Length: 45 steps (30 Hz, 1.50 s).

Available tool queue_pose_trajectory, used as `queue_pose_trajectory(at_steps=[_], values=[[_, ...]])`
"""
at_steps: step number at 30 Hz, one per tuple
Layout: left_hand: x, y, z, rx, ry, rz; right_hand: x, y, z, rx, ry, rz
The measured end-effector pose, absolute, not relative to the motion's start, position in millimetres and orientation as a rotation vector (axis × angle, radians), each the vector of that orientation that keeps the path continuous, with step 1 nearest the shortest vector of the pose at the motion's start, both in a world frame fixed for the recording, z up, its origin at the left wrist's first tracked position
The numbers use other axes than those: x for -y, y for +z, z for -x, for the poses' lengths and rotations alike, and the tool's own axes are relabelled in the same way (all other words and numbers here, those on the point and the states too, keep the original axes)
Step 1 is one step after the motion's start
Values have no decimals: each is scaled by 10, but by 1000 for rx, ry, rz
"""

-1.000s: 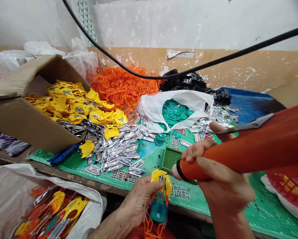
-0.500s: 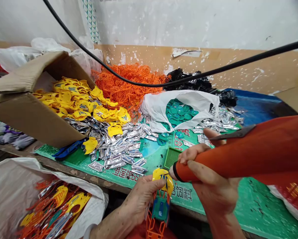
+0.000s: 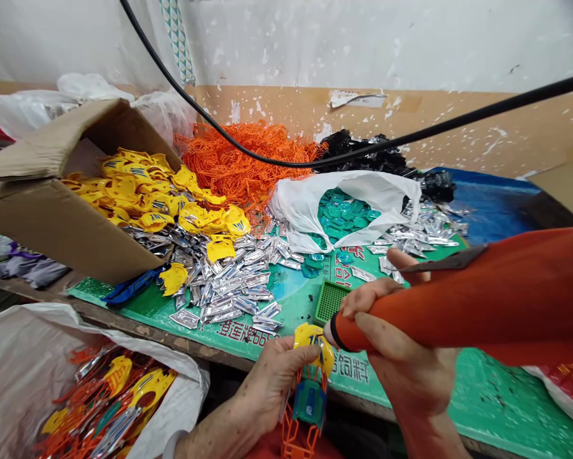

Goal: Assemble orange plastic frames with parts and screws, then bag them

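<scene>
Between the thumb and fingers of my left hand (image 3: 269,382) is a toy assembly: a yellow plastic shell (image 3: 304,336) at the top, an orange frame (image 3: 297,449) and a teal block (image 3: 310,403) below. My right hand (image 3: 410,363) wraps round an orange electric screwdriver (image 3: 458,299), slanting in from the right. Its tapered nose touches or nearly touches the shell's right edge; the bit's exact contact is hidden. A small green basket (image 3: 331,303) stands just beyond the nose.
Yellow shells (image 3: 143,191) spill from a cardboard box (image 3: 61,223). Silver plates (image 3: 233,287), orange frames (image 3: 252,159) and a white bag (image 3: 296,204) of teal pieces lie behind. A black cable (image 3: 248,153) hangs across. Lower left, a white sack (image 3: 181,382) holds similar assemblies.
The screwdriver's nose has shifted slightly left and its body sits a little lower. The hanging cable has swung right at its upper left. My left hand keeps its hold, barely moved.
</scene>
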<state>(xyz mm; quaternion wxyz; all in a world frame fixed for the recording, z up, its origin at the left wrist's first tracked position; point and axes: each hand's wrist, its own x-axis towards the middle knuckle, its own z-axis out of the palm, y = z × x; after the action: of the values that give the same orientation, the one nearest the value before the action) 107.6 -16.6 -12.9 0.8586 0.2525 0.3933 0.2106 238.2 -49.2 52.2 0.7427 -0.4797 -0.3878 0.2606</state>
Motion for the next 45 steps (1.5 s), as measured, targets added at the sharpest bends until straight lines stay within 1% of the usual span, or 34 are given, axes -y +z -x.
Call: queue_pose_trajectory(at_steps=[14, 28, 38, 45], values=[[185, -23, -1103, -885, 445, -535, 515, 491, -2366, 865, 545, 1133], [259, -94, -1045, -901, 450, -670, 548, 461, -2369, 817, 613, 1024], [248, -122, -1016, -881, 454, -689, 545, 388, -2348, 847, 509, 1041], [217, -69, -1023, -932, 470, -606, 517, 272, -2308, 857, 526, 997]])
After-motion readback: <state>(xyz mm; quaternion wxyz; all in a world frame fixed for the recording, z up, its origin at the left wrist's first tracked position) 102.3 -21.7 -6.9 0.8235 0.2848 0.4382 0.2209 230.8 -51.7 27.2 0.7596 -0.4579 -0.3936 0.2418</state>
